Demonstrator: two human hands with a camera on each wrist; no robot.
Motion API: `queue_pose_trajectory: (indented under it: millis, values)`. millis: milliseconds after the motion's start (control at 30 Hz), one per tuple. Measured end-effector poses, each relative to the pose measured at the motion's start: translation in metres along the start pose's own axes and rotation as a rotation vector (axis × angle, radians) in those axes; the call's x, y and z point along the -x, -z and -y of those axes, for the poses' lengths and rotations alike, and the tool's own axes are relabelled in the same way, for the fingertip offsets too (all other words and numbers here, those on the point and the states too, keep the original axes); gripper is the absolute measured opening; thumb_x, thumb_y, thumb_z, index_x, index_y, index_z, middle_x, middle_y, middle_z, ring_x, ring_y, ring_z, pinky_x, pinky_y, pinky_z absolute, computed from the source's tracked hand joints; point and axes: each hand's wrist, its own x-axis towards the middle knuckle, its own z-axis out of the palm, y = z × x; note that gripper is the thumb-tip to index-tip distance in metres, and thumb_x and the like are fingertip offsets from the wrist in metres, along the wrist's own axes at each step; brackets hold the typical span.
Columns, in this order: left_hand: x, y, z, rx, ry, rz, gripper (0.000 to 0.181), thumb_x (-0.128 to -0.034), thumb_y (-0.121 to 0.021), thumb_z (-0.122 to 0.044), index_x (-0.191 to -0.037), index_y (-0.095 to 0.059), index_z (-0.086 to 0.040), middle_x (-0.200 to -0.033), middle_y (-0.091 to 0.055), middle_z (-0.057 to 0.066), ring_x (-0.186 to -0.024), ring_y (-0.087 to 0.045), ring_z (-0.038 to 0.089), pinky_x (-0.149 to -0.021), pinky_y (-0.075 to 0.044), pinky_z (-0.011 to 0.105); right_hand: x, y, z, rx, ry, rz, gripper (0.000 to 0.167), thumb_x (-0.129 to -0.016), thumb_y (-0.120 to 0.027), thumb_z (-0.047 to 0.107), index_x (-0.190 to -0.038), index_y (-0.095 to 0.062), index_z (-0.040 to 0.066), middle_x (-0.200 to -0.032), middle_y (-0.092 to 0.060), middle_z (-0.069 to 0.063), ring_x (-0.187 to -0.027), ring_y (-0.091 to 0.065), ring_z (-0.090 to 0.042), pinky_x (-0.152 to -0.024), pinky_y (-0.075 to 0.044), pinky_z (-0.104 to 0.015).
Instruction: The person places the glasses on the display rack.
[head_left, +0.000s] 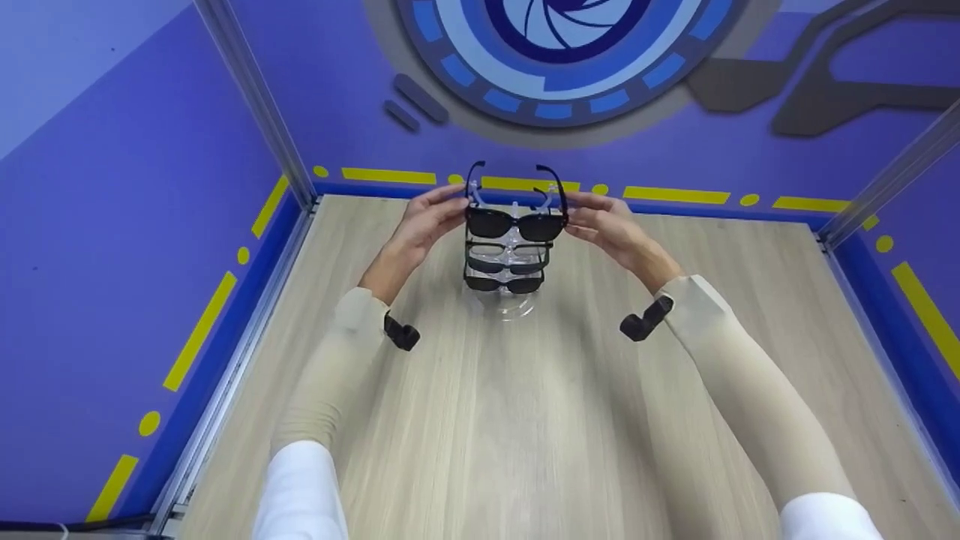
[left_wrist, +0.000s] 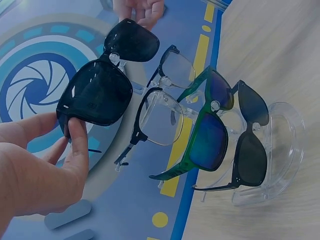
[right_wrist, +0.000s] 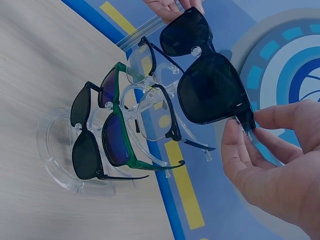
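Note:
A pair of large black sunglasses (head_left: 491,223) is at the top of a clear plastic display stand (head_left: 516,313). My left hand (head_left: 424,226) pinches one temple near its hinge between thumb and fingers. On the other side, my right hand (right_wrist: 285,165) pinches the opposite temple. The lenses face me and both temples extend backward. Below on the stand sit clear-lens glasses with a black upper rim (left_wrist: 172,122), green-framed sunglasses with bluish mirrored lenses (left_wrist: 207,142), and dark sunglasses (right_wrist: 86,155) at the bottom. Whether the top pair touches its support is hard to tell.
The stand is on a light wood-grain table (head_left: 480,420) near its back edge. A blue-purple printed back wall (head_left: 337,97) rises close behind. Metal posts (head_left: 259,97) mark the corners. A small black camera mount (head_left: 403,334) is on each wrist.

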Motion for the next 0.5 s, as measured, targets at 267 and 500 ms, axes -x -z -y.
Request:
queue_pose_trajectory:
  millis: [267, 500]
  values:
    - [0.0, 0.008, -0.002, -0.05, 0.009, -0.003, 0.045, -0.0994, -0.064, -0.006, -0.143, -0.056, -0.002, -0.091, -0.075, 0.0, -0.08, -0.072, 0.013, -0.083, -0.06, 0.026, 0.004, 0.011, 0.003, 0.102, -0.011, -0.001, 0.056, -0.103, -0.055, 0.002, -0.156, -0.037, 0.002, -0.127, -0.06, -0.005, -0.1, -0.067, -0.012, -0.113, -0.048, -0.041]
    - [0.002, 0.021, -0.009, -0.213, -0.029, -0.024, 0.044, -0.1012, -0.064, -0.013, -0.144, -0.056, -0.007, -0.121, -0.073, 0.013, -0.091, -0.074, 0.017, -0.093, -0.059, 0.033, 0.012, 0.032, 0.006, 0.203, 0.035, -0.019, 0.06, -0.101, -0.058, 0.002, -0.157, -0.035, 0.003, -0.117, -0.067, -0.001, -0.096, -0.069, -0.008, -0.098, -0.057, -0.03]
